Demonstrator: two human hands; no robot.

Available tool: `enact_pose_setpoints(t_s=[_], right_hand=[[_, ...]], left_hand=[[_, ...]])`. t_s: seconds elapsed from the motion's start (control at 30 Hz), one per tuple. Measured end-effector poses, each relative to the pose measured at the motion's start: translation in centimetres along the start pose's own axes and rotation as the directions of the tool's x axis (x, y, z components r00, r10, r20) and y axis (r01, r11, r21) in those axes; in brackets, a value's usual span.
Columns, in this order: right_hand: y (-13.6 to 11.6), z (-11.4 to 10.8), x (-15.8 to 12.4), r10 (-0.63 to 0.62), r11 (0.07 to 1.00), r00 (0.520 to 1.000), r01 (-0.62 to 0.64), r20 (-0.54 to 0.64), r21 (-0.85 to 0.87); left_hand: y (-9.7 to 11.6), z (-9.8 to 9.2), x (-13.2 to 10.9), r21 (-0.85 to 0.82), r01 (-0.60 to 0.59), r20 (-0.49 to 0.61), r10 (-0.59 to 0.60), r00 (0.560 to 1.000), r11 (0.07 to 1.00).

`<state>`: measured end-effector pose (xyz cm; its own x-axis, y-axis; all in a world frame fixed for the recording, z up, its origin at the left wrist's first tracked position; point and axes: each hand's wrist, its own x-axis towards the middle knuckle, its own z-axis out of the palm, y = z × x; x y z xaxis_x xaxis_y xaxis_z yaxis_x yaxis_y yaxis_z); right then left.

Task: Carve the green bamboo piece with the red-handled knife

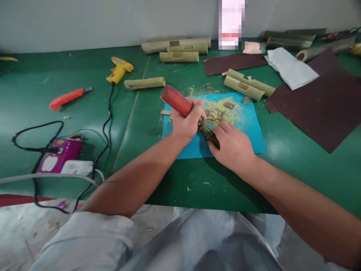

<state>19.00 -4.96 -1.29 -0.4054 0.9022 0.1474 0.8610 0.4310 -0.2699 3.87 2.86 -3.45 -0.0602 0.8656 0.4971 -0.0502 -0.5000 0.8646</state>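
In my left hand (187, 118) is a thick red cylinder (176, 101) with a woody surface, tilted up to the left. A small greyish bit shows by the fingers at its lower end; whether this is a tool's handle I cannot tell. My right hand (232, 145) is closed around a dark green, glossy bamboo piece (208, 134), lined up with the red cylinder. The fingers hide how the two meet. Both hands are over a blue sheet (254, 139) strewn with pale shavings (235, 113) and small brown bamboo chips (229, 105).
Cut bamboo tubes (179, 57) lie along the back, others (244, 88) beyond the sheet. Leftward are a yellow corded tool (120, 70), a red-handled cutter (69, 98) and a purple box (60, 154) with cables. Brown sheets (324, 109) and white paper (291, 68) lie to the right.
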Motion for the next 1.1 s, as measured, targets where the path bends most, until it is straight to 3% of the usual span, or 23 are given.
enact_pose_setpoints(t_s=[0.33, 0.77, 1.1], right_hand=[[0.1, 0.1, 0.0, 0.003, 1.0, 0.999, -0.002, -0.032, 0.021], [0.2, 0.2, 0.0, 0.02, 0.999, 0.999, -0.018, -0.046, 0.042], [1.0, 0.1, 0.2, 0.019, 1.0, 0.992, -0.018, -0.128, 0.007]], left_hand=[[0.5, 0.2, 0.0, -0.024, 0.026, -0.008, -0.026, 1.0, 0.999], [0.8, 0.0, -0.2, -0.006, 0.008, 0.069, -0.008, 0.998, 1.0], [0.7, -0.6, -0.1, 0.076, -0.044, 0.006, 0.043, 0.999, 0.996]])
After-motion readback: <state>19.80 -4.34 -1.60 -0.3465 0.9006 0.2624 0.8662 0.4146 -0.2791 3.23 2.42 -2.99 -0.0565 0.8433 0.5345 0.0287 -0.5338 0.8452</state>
